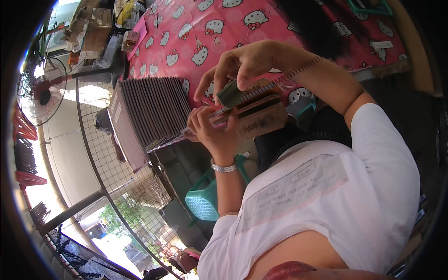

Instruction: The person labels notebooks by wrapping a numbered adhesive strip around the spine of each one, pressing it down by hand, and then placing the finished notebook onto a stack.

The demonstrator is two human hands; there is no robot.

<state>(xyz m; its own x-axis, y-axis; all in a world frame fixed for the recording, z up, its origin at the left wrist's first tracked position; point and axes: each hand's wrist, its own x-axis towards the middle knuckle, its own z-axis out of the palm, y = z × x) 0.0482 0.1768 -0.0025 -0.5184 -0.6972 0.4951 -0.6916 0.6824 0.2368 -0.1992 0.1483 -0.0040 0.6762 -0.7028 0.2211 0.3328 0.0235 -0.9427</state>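
Spiral coil point(293, 74), dark and thin, extends from the work between your two hands toward your right forearm, crossing in front of it in this view. Its lower end is close to a small green piece point(227, 95), above the near edge of the pink printed surface point(186, 35). Whether the coil passes through any holes cannot be told at this size.

Right hand point(249, 63): your wrist is bent, and the thumb and fingers are closed on the green piece from above. Left hand point(214, 128): your fingers are curled and closed on a thin, flat piece point(218, 112) seen nearly edge-on—its far end meets the green piece, and the join is partly hidden by your fingers. Your hands are near each other, the right above the left in the view. Your left wrist carries a metal-banded watch point(223, 167).

Directly behind the work, note a brown box point(266, 116) (its side bears dark handwriting). To the left of your left hand stands a stack of dark-edged pads point(156, 107), its many layers pressed close together.

Below your left hand, beside the forearm, is a teal plastic stool point(203, 200) with a perforated face. At the far left, a fan point(44, 95) stands near a wire grid point(98, 109). At the upper right, a small white tag point(381, 45) lies flat on the surface—well apart from both hands.
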